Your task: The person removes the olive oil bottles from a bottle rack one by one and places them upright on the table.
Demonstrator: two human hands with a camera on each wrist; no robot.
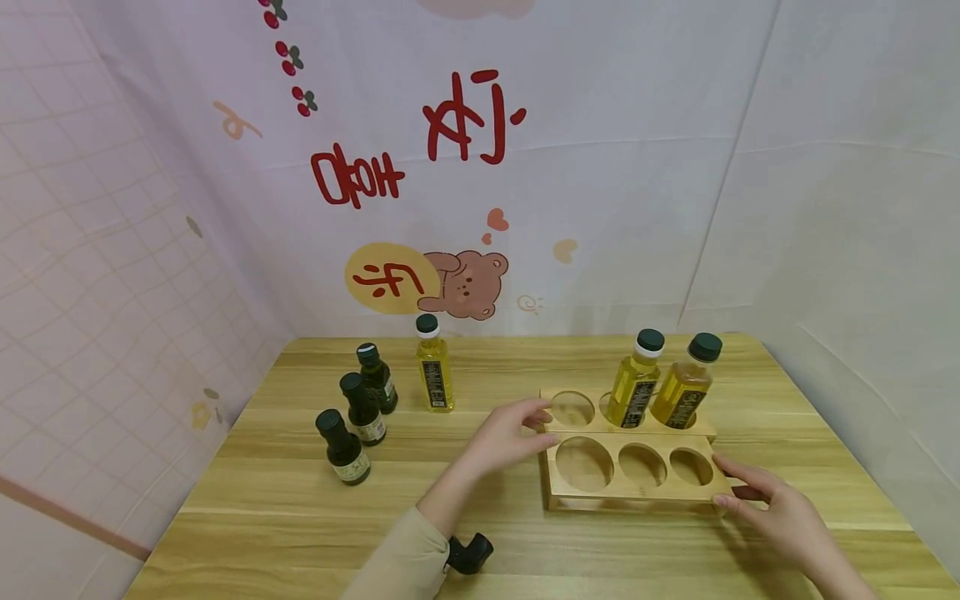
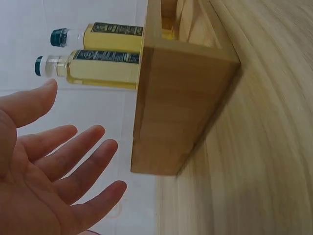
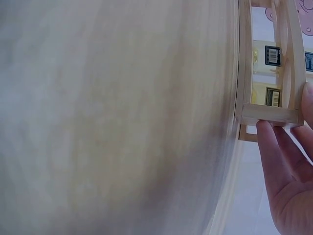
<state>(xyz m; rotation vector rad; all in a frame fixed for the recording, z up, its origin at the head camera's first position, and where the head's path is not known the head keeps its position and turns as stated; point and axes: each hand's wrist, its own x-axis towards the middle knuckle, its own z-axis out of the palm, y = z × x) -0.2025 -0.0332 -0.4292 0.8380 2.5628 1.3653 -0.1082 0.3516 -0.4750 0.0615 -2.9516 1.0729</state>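
A two-tier wooden bottle rack [image 1: 630,492] with round holes stands at the right of the table. Two bottles of yellow oil, one paler [image 1: 634,383] and one more amber [image 1: 686,387], sit in the back row's middle and right holes. My left hand [image 1: 517,433] hovers by the rack's left end; in the left wrist view its fingers are spread, apart from the wood. At the rack's right end, my right hand [image 1: 772,508] touches the wood with extended fingers. In the right wrist view, those fingers [image 3: 269,152] rest against the end panel, with the thumb near the upper edge.
Three dark bottles with green caps [image 1: 345,450] [image 1: 364,412] [image 1: 378,379] stand at the table's left. Another yellow oil bottle [image 1: 435,371] is upright near the back edge. A printed cloth [image 1: 600,192] hangs behind the wooden table [image 1: 300,533].
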